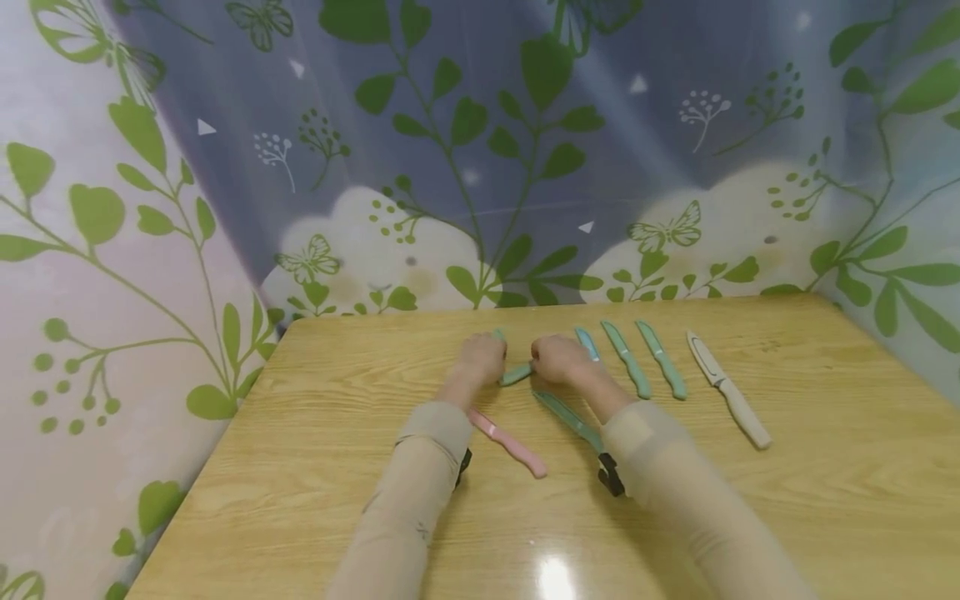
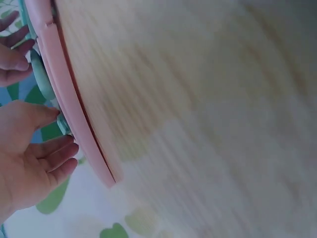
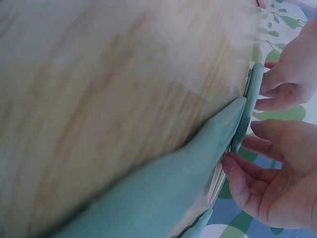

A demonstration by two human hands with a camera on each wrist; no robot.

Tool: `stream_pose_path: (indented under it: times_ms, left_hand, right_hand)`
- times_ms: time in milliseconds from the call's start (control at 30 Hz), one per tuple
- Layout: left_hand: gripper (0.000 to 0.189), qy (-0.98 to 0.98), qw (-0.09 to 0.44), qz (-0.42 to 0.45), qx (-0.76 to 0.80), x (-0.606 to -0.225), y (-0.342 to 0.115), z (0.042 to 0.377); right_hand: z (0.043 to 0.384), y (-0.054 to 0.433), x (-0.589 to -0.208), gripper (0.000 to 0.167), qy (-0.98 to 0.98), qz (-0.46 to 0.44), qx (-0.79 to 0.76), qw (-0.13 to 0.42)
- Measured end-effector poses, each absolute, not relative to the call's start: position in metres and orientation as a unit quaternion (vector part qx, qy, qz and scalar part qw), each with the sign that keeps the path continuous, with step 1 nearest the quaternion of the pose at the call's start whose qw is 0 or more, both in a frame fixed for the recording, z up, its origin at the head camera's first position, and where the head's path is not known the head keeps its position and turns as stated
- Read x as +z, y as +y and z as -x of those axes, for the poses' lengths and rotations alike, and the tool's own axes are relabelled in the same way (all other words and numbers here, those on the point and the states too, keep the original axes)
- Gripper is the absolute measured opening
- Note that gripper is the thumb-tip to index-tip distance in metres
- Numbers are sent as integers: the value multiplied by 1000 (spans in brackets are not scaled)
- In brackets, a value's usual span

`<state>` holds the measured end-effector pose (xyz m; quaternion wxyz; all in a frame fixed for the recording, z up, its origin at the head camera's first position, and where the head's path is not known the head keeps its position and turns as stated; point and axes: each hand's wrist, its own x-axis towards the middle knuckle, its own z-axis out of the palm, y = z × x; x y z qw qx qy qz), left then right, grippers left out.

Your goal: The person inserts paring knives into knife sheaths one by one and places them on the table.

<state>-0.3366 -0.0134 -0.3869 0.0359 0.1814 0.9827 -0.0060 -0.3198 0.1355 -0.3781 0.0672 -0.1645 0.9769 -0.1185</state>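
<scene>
My left hand (image 1: pixel 482 358) pinches a small green piece (image 2: pixel 63 124) between thumb and fingers; it looks like part of a green knife, mostly hidden by the hand. My right hand (image 1: pixel 558 360) grips the right end of a green knife handle (image 1: pixel 516 375), which lies across the gap between both hands. Whether both hands hold the same knife I cannot tell. Below the left wrist lies a pink knife (image 1: pixel 510 442), its tip covered by the forearm. A larger dark green knife (image 1: pixel 572 417) lies on the table under the right forearm.
Right of my right hand lie a blue knife (image 1: pixel 587 342), partly covered by the hand, two light green knives (image 1: pixel 626 358) side by side, and a cream knife (image 1: pixel 727 387). The wooden table (image 1: pixel 300 492) ends at a leaf-patterned curtain (image 1: pixel 420 250).
</scene>
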Motion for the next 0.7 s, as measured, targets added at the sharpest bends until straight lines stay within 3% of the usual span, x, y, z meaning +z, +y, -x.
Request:
stream_pose_path:
  times_ms: [167, 467, 700]
  left_hand:
    - [16, 986, 24, -163, -8, -388, -20, 338]
    - [15, 991, 25, -127, 19, -386, -26, 338]
    - [24, 992, 24, -113, 52, -385, -30, 336]
  right_hand:
    - [319, 131, -376, 19, 981, 152, -106, 64]
    - [315, 123, -377, 42, 985, 122, -102, 70]
    - [316, 116, -382, 35, 986, 101, -114, 70]
